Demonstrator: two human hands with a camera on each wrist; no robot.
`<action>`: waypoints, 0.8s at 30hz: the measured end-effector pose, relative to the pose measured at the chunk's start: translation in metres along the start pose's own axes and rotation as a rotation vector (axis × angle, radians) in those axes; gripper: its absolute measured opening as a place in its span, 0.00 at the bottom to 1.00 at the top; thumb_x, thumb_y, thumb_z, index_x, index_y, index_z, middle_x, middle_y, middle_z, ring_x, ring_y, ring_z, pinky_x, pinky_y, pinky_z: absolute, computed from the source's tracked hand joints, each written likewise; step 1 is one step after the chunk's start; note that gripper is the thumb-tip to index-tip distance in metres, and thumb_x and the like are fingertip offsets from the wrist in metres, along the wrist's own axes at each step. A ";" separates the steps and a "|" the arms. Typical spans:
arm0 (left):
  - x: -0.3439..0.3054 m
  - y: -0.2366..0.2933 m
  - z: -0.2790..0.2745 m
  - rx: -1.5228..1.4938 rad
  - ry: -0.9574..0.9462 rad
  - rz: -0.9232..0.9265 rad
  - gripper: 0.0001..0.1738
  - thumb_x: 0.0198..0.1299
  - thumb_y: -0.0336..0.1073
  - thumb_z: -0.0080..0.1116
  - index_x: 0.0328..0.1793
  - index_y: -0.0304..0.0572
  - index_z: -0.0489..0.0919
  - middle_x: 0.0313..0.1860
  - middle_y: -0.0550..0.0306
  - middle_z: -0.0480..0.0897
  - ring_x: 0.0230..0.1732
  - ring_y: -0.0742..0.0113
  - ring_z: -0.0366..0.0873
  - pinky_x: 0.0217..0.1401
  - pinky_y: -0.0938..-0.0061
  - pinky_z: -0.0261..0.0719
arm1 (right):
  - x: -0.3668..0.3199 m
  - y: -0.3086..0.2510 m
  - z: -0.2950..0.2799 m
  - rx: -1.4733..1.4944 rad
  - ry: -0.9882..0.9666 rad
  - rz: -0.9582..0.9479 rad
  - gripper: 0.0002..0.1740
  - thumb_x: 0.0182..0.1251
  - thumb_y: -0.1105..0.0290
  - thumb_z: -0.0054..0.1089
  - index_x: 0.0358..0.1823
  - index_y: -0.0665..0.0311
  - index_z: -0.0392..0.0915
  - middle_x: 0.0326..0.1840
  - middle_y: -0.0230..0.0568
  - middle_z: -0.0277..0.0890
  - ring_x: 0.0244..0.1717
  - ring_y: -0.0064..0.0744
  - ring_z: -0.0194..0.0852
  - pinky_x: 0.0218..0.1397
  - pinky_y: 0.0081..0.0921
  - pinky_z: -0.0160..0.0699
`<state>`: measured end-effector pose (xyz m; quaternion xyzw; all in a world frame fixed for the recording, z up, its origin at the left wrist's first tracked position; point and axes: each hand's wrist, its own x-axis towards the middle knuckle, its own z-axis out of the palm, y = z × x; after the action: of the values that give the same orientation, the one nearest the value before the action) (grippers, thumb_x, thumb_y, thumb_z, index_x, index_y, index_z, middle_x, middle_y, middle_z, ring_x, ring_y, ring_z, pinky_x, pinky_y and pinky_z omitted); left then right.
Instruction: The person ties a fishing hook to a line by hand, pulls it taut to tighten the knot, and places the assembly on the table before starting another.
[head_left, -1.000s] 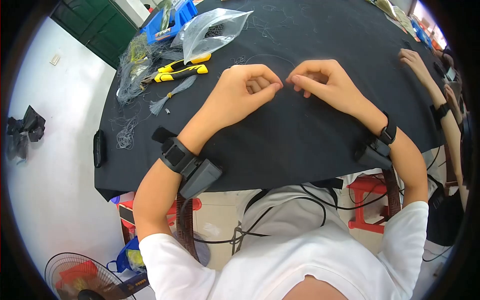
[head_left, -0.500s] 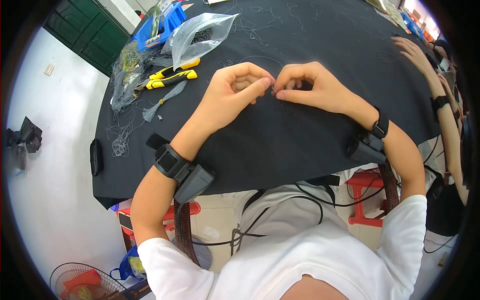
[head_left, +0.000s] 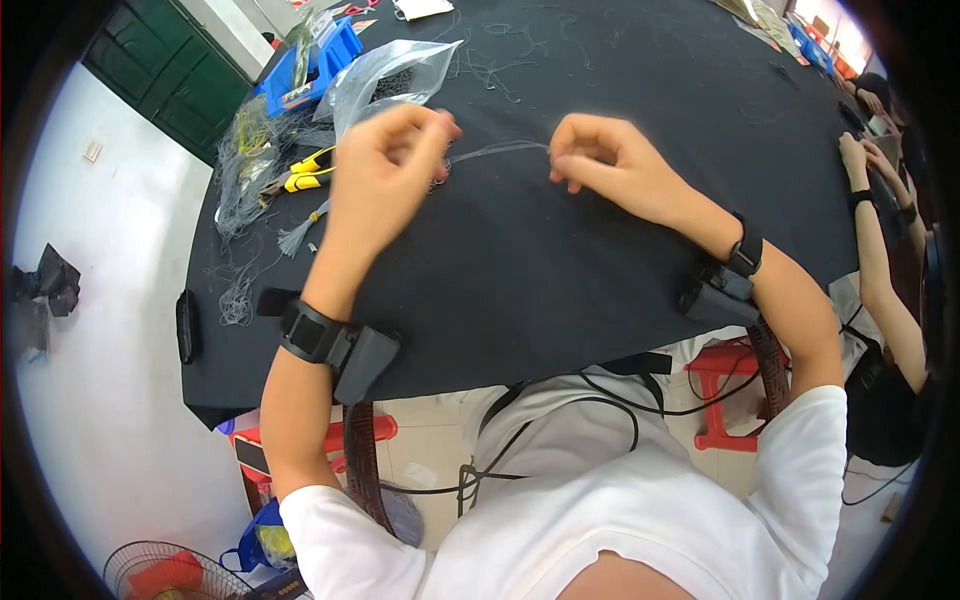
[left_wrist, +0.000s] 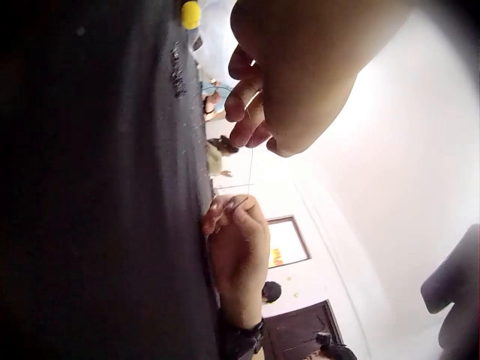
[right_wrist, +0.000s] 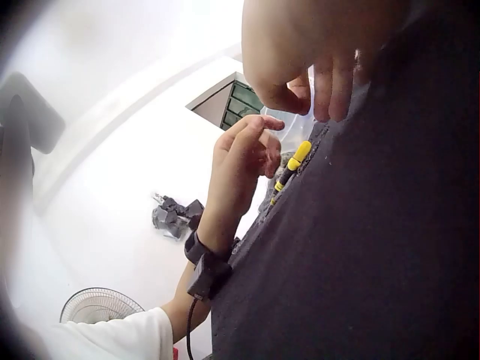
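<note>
Thin grey line (head_left: 500,148) stretches between my two hands above the black tablecloth. My left hand (head_left: 385,165), slightly blurred, pinches one end between thumb and forefinger, close in front of the clear plastic bag (head_left: 400,75). My right hand (head_left: 615,165) pinches the line at its fingertips, the other fingers curled in. In the left wrist view a fine strand runs from my left hand (left_wrist: 300,82) down to my right hand (left_wrist: 240,247). In the right wrist view my right hand (right_wrist: 315,52) is at the top, my left hand (right_wrist: 240,165) beyond it.
Yellow-and-black pliers (head_left: 305,180) lie left of my left hand, partly hidden, beside a bundle of grey strands (head_left: 297,238). Behind them are tangled line (head_left: 245,165) and a blue bin (head_left: 325,65). Loose strands (head_left: 490,75) lie farther back. Another person's arms (head_left: 880,240) rest at the right.
My hands met at their fingertips half a second ago; since then the left has moved away to the left, drawing the line out between them. The right has barely moved.
</note>
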<state>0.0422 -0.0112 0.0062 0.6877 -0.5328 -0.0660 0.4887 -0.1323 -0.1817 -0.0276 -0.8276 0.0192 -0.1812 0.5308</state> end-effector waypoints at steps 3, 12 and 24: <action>0.007 -0.004 -0.025 -0.087 0.277 0.084 0.15 0.64 0.39 0.53 0.30 0.35 0.81 0.15 0.74 0.71 0.18 0.90 0.60 0.20 0.87 0.52 | 0.001 -0.001 -0.001 0.099 0.120 -0.012 0.07 0.65 0.70 0.45 0.30 0.63 0.69 0.30 0.35 0.72 0.27 0.19 0.67 0.37 0.18 0.67; 0.020 -0.037 -0.078 0.111 0.883 0.261 0.16 0.63 0.35 0.50 0.25 0.36 0.79 0.12 0.75 0.63 0.15 0.89 0.53 0.18 0.84 0.45 | 0.001 -0.004 -0.004 0.073 0.287 0.048 0.09 0.63 0.66 0.43 0.27 0.60 0.68 0.28 0.34 0.72 0.26 0.19 0.64 0.35 0.18 0.64; 0.017 -0.012 -0.051 0.451 0.165 0.588 0.07 0.45 0.35 0.63 0.27 0.41 0.79 0.22 0.58 0.78 0.24 0.65 0.73 0.30 0.74 0.69 | 0.001 -0.004 -0.004 0.090 0.353 0.056 0.08 0.62 0.67 0.47 0.26 0.60 0.70 0.24 0.29 0.69 0.24 0.17 0.61 0.32 0.17 0.62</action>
<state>0.0884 0.0056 0.0305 0.5990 -0.6674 0.2515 0.3641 -0.1329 -0.1841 -0.0224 -0.7574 0.1268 -0.3097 0.5607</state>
